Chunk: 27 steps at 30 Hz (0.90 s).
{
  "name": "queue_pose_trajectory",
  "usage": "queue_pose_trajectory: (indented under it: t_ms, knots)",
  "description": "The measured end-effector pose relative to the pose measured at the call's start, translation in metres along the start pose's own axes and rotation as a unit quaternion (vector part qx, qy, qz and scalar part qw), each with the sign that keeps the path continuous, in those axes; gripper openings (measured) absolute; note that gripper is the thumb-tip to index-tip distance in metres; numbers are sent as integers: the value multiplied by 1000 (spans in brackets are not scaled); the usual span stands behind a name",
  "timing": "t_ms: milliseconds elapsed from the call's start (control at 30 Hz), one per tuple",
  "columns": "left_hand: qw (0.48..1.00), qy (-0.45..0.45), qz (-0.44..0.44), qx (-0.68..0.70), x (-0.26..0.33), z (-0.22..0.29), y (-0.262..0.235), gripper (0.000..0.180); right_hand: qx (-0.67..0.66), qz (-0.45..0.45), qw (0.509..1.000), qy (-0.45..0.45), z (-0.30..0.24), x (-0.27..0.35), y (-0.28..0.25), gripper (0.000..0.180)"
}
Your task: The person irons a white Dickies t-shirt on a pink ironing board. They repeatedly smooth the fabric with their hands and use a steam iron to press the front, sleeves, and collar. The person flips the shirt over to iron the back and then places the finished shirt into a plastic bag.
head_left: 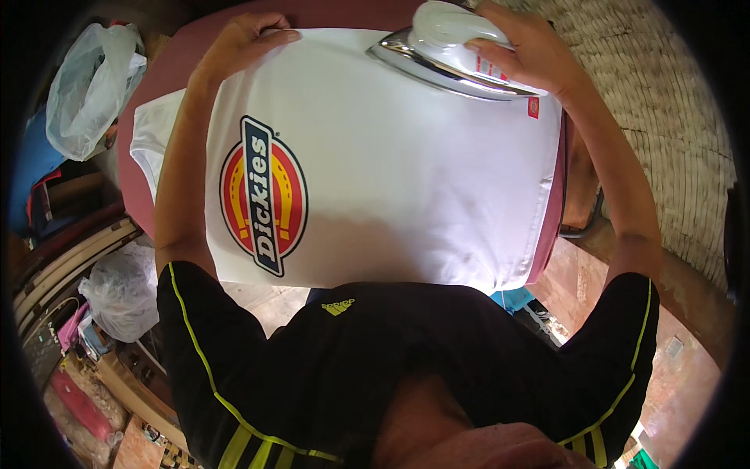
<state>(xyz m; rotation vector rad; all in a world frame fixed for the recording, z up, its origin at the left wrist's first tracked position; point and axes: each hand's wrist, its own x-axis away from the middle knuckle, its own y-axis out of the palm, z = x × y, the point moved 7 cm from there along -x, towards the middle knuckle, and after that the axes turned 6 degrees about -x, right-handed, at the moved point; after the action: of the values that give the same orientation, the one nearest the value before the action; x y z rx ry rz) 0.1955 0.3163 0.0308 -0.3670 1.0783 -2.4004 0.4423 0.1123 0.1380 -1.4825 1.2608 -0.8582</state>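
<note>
A white T-shirt [406,180] with a round red, yellow and dark blue emblem lies spread flat on a dusky pink ironing board [168,66]. My right hand [527,51] grips the white handle of a clothes iron [445,47] whose shiny metal soleplate rests on the shirt's far right part. My left hand [250,39] presses flat on the shirt's far left edge, fingers together. A small red tag [533,107] sits on the shirt's right hem.
A clear plastic bag [90,86] hangs at the far left, another bag [121,293] lies lower left among boxes and cloths. A woven mat wall [664,117] rises on the right. Reddish floor [672,367] shows at the lower right.
</note>
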Motion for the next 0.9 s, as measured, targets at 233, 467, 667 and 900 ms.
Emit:
queue_pose_trajectory:
  t_ms: [233, 467, 667, 900]
  knots:
    - [991, 47, 26, 124, 9, -30, -6, 24, -9, 9, 1000, -18, -48, -66, 17, 34]
    - [983, 72, 168, 1, 37, -4, -18, 19, -1, 40, 999, -17, -63, -91, 23, 37]
    - [968, 70, 240, -36, 43, -18, -13, 24, -106, -16, 993, 43, -69, -102, 26, 38]
    - [960, 87, 259, -56, 38, -18, -8, 23, -38, -15, 993, 114, -17, -61, -23, 47]
